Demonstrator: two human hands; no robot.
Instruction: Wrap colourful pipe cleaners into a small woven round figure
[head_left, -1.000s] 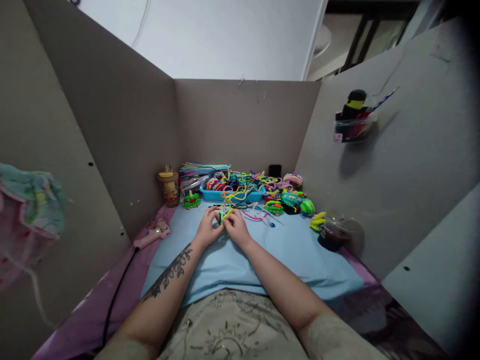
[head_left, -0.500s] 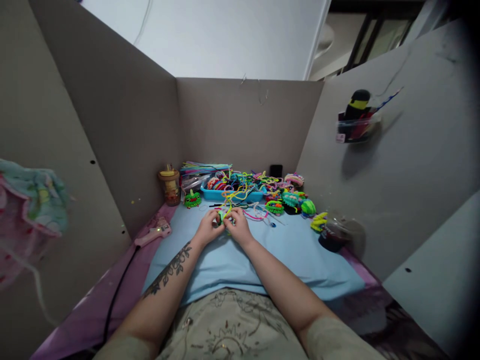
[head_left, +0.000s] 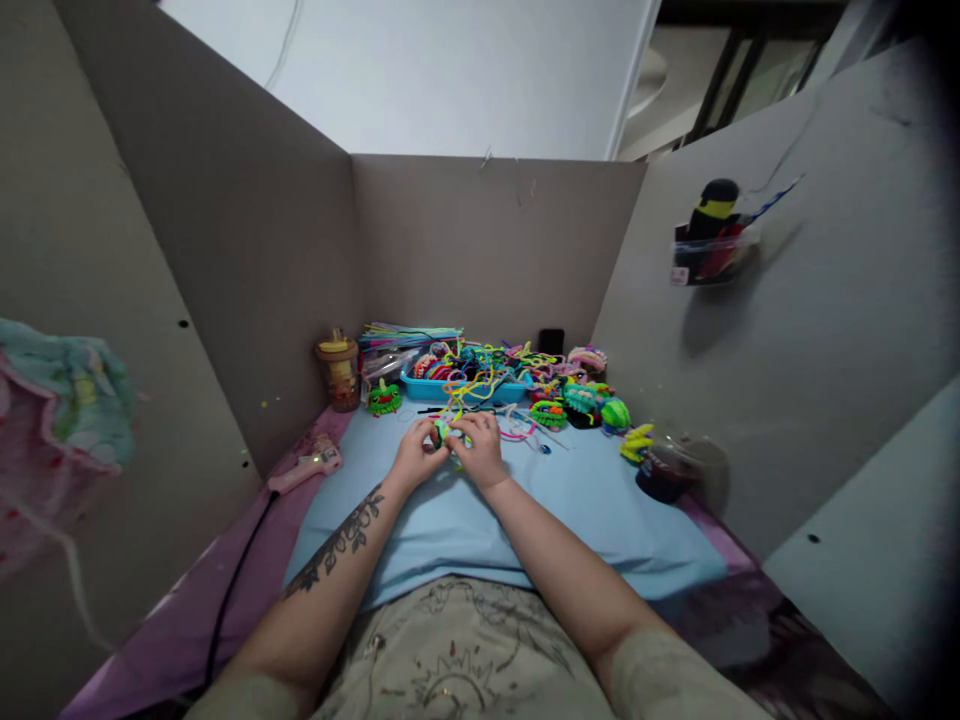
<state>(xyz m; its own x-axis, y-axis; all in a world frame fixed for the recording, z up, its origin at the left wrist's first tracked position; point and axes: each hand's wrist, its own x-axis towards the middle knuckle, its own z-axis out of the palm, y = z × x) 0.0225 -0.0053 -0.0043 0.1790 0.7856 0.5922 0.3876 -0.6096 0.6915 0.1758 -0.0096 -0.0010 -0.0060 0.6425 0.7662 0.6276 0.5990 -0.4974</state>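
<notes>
While the left hand (head_left: 418, 452) and right hand (head_left: 481, 450) pinch a green piece (head_left: 441, 429), shaping seems underway, the next move probably wanting steady hold.

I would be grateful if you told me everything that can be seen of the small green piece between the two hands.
The small green piece is bright, light green with a darker patch at its left. It is held up between the fingers of the left hand and the right hand, above the light-blue sheet. Fingers cover much of it, so its full shape cannot be told, and it is too small to judge its material.
</notes>
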